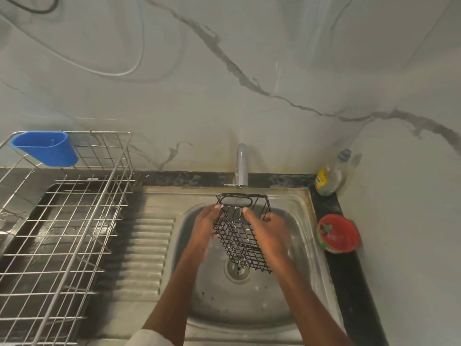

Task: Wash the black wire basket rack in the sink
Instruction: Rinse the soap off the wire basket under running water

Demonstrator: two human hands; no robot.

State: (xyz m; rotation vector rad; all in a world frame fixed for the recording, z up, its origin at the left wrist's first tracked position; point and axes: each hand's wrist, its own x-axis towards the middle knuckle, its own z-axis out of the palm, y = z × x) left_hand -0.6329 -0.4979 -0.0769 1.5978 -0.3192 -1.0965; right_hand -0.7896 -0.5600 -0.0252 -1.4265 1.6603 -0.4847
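Observation:
The black wire basket rack (238,236) hangs tilted over the steel sink (296,208), its top end right under the chrome tap (242,166). Water runs from the tap onto the rack's upper edge. My left hand (205,226) grips the rack's left side, with the fingers reaching its top corner. My right hand (268,229) holds the right side, thumb laid across the mesh. The rack's lower end points toward the drain (237,269).
A large steel dish rack (62,221) with a blue plastic cup (47,148) stands on the left over the draining board. A dish-soap bottle (330,174) and a red tub (338,233) sit on the black counter at the right. The marble wall is close behind.

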